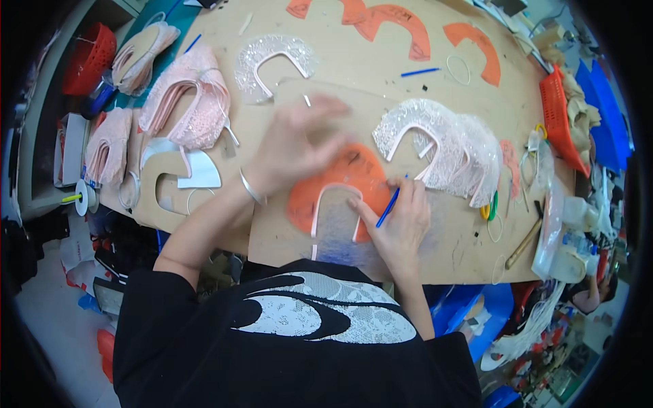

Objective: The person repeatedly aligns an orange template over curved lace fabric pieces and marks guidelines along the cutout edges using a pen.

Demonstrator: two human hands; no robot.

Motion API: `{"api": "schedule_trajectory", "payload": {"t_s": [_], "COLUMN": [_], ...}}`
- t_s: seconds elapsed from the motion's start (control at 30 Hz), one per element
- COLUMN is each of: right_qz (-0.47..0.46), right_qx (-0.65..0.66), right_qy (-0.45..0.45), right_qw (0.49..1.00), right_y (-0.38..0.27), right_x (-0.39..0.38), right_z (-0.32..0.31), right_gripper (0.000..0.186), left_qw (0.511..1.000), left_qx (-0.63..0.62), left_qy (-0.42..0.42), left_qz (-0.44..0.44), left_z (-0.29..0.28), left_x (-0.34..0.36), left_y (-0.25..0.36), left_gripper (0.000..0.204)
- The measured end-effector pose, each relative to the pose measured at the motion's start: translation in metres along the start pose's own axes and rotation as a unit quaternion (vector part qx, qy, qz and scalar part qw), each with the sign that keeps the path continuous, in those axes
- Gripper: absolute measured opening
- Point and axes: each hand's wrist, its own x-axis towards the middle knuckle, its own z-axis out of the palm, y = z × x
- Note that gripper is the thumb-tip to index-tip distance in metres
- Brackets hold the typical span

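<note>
An orange curved template [338, 166] lies on the board in front of me, and pale pink edging shows along its inner curve. What lies under it is mostly hidden. My right hand [401, 228] holds a blue pen [388, 207] at the template's right side, its thumb touching near the inner edge. Over the upper left of the template, my left hand [296, 139] is blurred by motion, thumb and fingers apart. Sequined, pale pink U-shaped pieces [452, 146] overlap to the right. Another sequined piece [272, 58] rests beyond my left hand.
Stacked pink pieces [187, 102] and a tan U-shaped template [160, 183] lie at left. More orange templates [394, 24] and another blue pen [420, 72] are at the far side. Red baskets [561, 122] stand at both sides. A wooden-handled tool [524, 245] lies near the right edge.
</note>
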Motion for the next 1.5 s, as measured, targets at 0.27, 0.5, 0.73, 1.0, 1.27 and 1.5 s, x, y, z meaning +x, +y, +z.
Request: {"api": "schedule_trajectory", "payload": {"t_s": [0.27, 0.5, 0.73, 1.0, 1.27, 1.5], "right_qz": [0.023, 0.057, 0.109, 0.137, -0.04, -0.04], "right_qx": [0.293, 0.093, 0.311, 0.342, 0.141, 0.042], "right_qy": [-0.017, 0.187, 0.351, 0.06, 0.076, 0.049], "right_qw": [0.956, 0.976, 0.876, 0.928, 0.986, 0.997], "right_y": [0.006, 0.102, 0.074, 0.009, 0.007, 0.005], "right_x": [0.005, 0.086, 0.074, 0.032, 0.003, -0.003], "right_z": [-0.016, -0.019, -0.054, -0.029, 0.029, 0.027], "right_gripper": [0.034, 0.023, 0.018, 0.029, 0.026, 0.021], "left_qw": [0.932, 0.923, 0.952, 0.987, 0.986, 0.986], "left_qx": [0.352, 0.333, 0.275, -0.109, 0.15, 0.147], "left_qy": [0.067, 0.187, -0.027, 0.102, 0.035, 0.051], "left_qz": [-0.056, -0.039, 0.129, -0.064, -0.059, -0.066], "left_z": [-0.073, -0.074, 0.033, 0.002, 0.029, 0.032], "left_x": [0.068, 0.039, -0.05, -0.057, -0.067, -0.057], "left_y": [-0.13, -0.104, 0.01, 0.025, 0.009, 0.012], "left_gripper": [0.022, 0.018, 0.038, 0.043, 0.032, 0.02]}}
